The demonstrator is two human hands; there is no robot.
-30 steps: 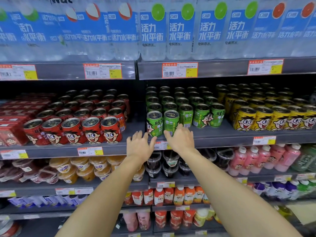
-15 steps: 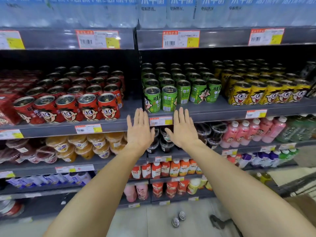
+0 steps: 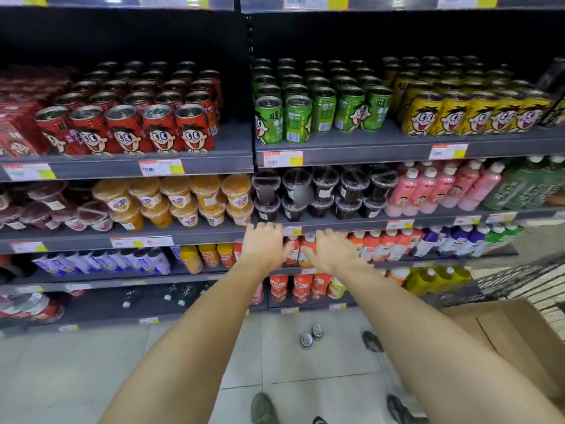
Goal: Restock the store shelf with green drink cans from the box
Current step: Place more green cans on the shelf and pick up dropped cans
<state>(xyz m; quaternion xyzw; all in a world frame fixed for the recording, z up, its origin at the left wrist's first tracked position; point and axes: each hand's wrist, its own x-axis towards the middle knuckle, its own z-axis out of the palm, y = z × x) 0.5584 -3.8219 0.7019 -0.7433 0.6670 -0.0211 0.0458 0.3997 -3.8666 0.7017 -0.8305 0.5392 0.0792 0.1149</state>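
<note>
Both hands empty, left hand (image 3: 265, 246) and right hand (image 3: 328, 250) loosely open, below green cans (image 3: 321, 102), two cans (image 3: 312, 336) on floor, box (image 3: 519, 341) right

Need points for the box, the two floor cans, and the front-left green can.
box (image 3: 519, 341), head view, on its inner cardboard wall.
floor cans (image 3: 306, 340), head view, on the nearer can's silver top.
front-left green can (image 3: 269, 123), head view, on its label.

Upright green cans (image 3: 318, 108) in rows on shelf (image 3: 367, 146); open cardboard box (image 3: 513, 338) lower right
</note>
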